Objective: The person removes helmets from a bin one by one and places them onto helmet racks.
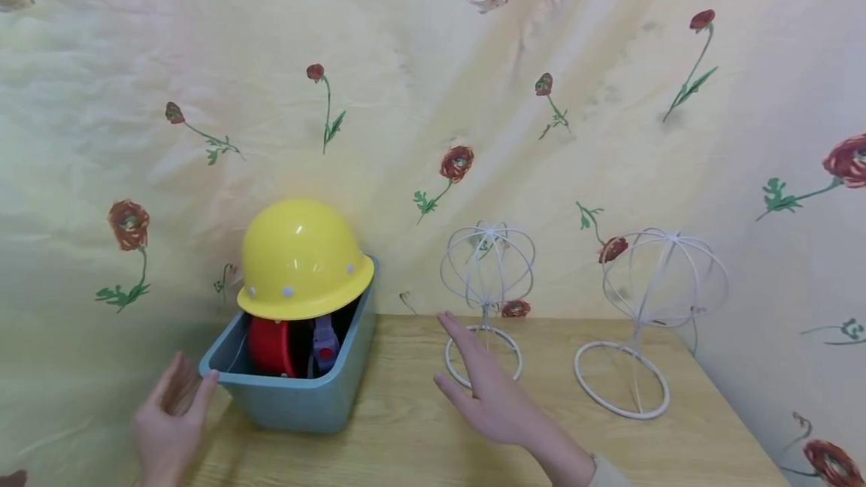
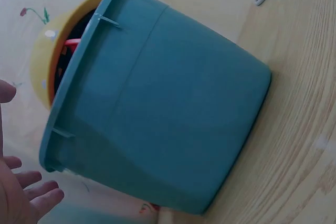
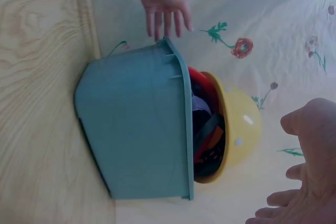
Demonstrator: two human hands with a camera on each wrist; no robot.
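Observation:
A blue-green plastic bin stands on the table's left part. On top of it lies a yellow hard hat, dome up and slightly tilted. Beneath the hat, a red rounded item and a purple strap with a buckle show inside the bin; the rest is hidden. My left hand is beside the bin's near left corner, fingers spread and holding nothing; whether it touches the rim I cannot tell. Over the table right of the bin, my right hand is held with extended fingers and nothing in it.
Two white wire stands with globe-shaped tops stand to the right: a smaller wire stand near the middle and a larger wire stand near the table's right edge. Flower-printed cloth hangs behind the wooden table.

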